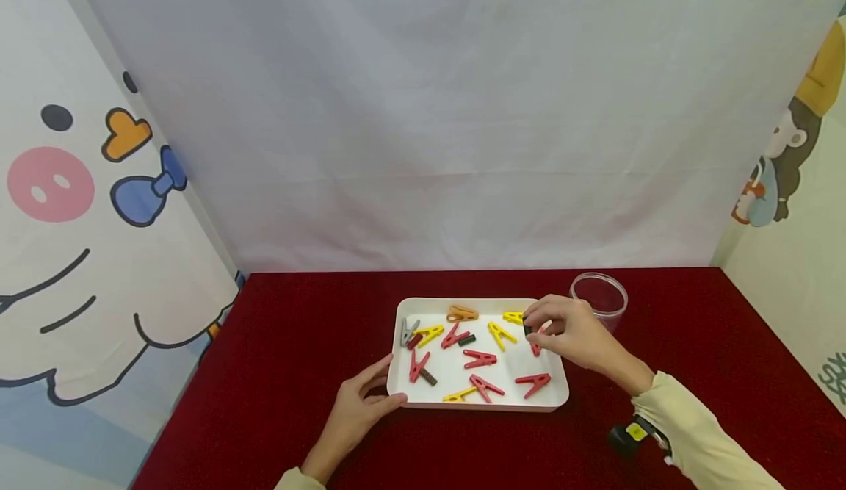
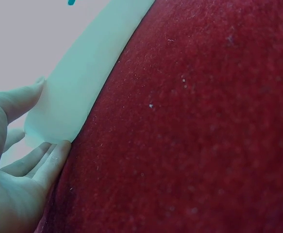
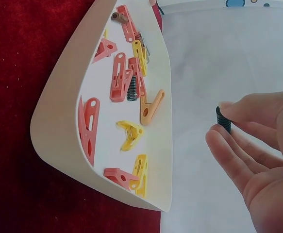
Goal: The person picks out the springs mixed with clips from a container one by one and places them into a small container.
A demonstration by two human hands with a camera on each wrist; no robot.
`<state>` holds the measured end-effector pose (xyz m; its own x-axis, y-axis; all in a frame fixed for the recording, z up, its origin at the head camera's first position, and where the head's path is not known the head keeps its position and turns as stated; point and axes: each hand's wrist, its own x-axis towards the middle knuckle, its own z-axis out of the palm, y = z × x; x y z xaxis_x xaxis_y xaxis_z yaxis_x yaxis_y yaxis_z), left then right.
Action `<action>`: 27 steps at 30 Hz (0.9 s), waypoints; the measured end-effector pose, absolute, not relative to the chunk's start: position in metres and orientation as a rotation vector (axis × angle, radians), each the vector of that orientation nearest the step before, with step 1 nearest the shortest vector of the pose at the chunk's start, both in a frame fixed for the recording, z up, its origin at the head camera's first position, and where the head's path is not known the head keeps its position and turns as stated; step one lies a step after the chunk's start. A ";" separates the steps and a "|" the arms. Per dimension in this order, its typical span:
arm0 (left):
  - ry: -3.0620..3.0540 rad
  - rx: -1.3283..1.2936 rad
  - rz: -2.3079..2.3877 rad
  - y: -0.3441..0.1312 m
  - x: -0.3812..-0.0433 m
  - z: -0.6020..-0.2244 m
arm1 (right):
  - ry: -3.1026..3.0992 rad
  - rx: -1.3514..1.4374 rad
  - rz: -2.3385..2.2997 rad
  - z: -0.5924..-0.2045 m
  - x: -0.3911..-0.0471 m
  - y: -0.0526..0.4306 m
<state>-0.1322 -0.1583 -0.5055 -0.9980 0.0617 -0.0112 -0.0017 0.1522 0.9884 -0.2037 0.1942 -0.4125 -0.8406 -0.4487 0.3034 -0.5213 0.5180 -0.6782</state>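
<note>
My right hand (image 1: 571,332) pinches a small dark ribbed cylinder (image 3: 223,119) between thumb and fingertips, above the right end of a white tray (image 1: 562,391). At the tray's near left corner, my left hand (image 1: 357,409) holds the rim and wall between thumb and fingers. Scattered in the tray are several red clothespins (image 1: 479,358), several yellow clothespins (image 1: 501,334), an orange clothespin (image 1: 462,314) and a grey clothespin (image 1: 407,332). Among them lie a dark green ribbed cylinder (image 3: 132,88), a brown ribbed cylinder (image 1: 428,377) and a dark red cylinder (image 1: 414,341). The right hand partly hides some clothespins.
A clear round container (image 1: 598,284) stands behind the right hand, just past the tray's far right corner. Dark red cloth (image 1: 297,343) covers the table. A pale curtain (image 1: 463,145) hangs along the back edge, with printed panels on both sides.
</note>
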 end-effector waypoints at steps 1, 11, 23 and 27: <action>2.347 0.064 2.015 -0.158 -0.132 -0.506 | -2.659 0.847 1.231 -0.412 -0.204 0.195; 2.340 0.075 2.033 -0.159 -0.133 -0.506 | -2.635 0.838 1.192 -0.408 -0.205 0.202; 2.353 0.060 2.024 -0.159 -0.133 -0.506 | -2.628 0.771 1.217 -0.406 -0.207 0.213; 2.349 0.059 2.027 -0.159 -0.133 -0.508 | -2.624 0.751 1.212 -0.407 -0.207 0.217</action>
<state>-0.1332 -0.1585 -0.5077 -0.9985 0.0538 -0.0038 0.0041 0.1465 0.9892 -0.2068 0.2166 -0.4069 -0.8624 -0.3766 0.3383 -0.5017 0.5468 -0.6703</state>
